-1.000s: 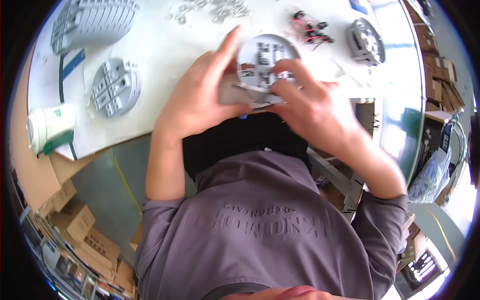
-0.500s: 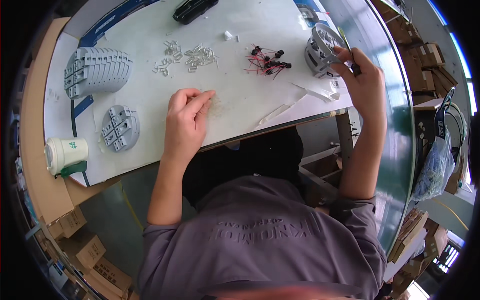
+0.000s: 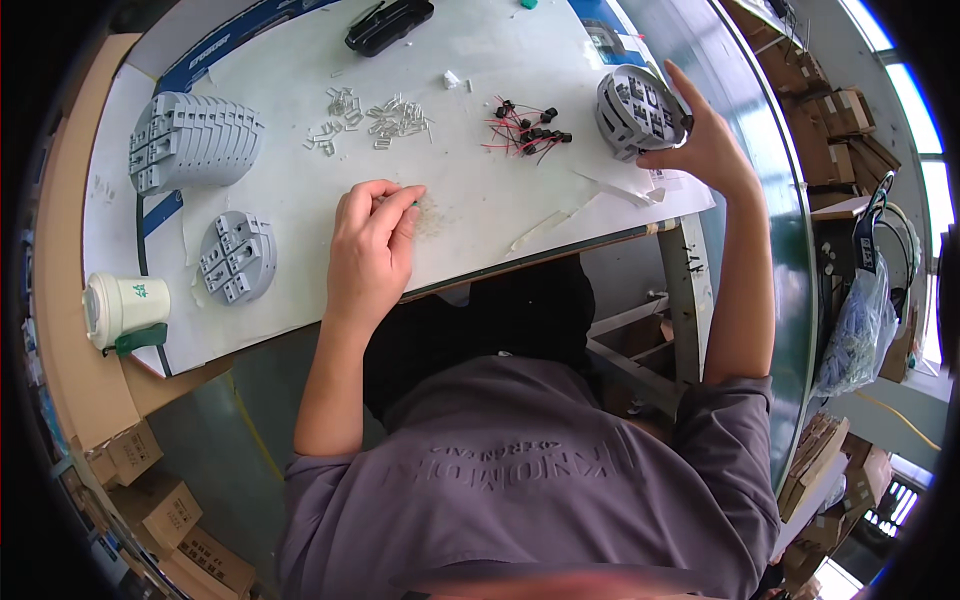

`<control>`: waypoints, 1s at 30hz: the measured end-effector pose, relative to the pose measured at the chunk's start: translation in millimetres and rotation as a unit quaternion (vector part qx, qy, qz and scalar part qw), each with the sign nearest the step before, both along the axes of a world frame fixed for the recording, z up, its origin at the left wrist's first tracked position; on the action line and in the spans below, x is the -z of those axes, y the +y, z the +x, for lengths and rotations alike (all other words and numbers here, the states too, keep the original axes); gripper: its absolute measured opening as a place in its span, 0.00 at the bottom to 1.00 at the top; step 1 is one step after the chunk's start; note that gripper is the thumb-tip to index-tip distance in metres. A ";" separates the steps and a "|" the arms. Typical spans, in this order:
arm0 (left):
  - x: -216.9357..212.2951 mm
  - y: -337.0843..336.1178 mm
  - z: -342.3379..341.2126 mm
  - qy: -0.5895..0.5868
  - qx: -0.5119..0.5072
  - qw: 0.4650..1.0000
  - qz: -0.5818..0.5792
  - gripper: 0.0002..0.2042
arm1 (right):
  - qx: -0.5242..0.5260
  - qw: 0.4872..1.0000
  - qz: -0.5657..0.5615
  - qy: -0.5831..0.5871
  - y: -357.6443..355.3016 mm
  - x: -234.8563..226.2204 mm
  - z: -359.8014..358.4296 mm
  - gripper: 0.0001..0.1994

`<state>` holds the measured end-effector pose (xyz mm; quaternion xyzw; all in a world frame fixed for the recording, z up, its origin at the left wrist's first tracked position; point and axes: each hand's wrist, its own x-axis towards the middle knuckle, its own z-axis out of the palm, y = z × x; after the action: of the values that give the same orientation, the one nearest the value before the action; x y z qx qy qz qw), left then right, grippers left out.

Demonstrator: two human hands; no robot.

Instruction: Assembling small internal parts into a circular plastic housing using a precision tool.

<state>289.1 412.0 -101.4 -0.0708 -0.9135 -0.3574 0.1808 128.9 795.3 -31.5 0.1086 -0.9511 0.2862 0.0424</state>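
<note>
My left hand (image 3: 372, 238) is over the near middle of the table, thumb and fingertips pinched together. A tiny greenish spot shows at the fingertips, too small to name. At the far right, my right hand (image 3: 712, 150) spreads its thumb and index finger around the near right side of a stack of round grey plastic parts (image 3: 630, 112). The thumb is by the lower rim; the other fingers are partly hidden. The top part has several dark-looking openings. Left of the stack lies a pile of black connectors with red and black wires (image 3: 528, 128).
Small clear tubular pieces (image 3: 395, 120) lie scattered mid-table. At left stand a long row of grey round parts (image 3: 200, 145), a smaller grey part (image 3: 238, 258) and a lidded cream cup (image 3: 130, 308). A black case (image 3: 390, 25) sits at the back; torn white strips (image 3: 620, 188) near the front edge.
The top grey part, earlier tilted in my right hand's grasp, now sits level on the stack. My right fingers have spread apart. The left hand has barely moved.
</note>
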 end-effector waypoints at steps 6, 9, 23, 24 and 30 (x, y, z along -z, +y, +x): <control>0.0 1.0 -0.3 0.014 -0.003 1.000 -0.022 0.11 | -0.048 0.997 -0.055 -0.022 17.8 15.5 -7.3 0.51; 0.5 1.2 1.5 0.012 -0.014 0.999 -0.026 0.12 | -0.112 0.991 -0.067 0.001 31.3 28.1 -10.7 0.51; -54.0 -108.2 55.4 0.086 -0.180 0.959 -0.200 0.34 | 0.298 0.951 0.046 0.066 216.5 22.5 -4.0 0.38; -52.4 -127.4 62.7 0.054 -0.191 0.959 -0.203 0.38 | 0.300 0.951 0.049 0.066 233.3 25.0 -2.3 0.38; -49.4 -197.4 81.3 -0.100 -0.133 0.981 -0.096 0.50 | 0.240 0.928 0.221 0.179 217.9 1.3 6.4 0.28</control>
<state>370.4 214.6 -51.9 0.0705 -0.9583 -0.2460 0.1270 135.3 1013.2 -32.8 -0.0668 -0.9644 0.0255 0.2547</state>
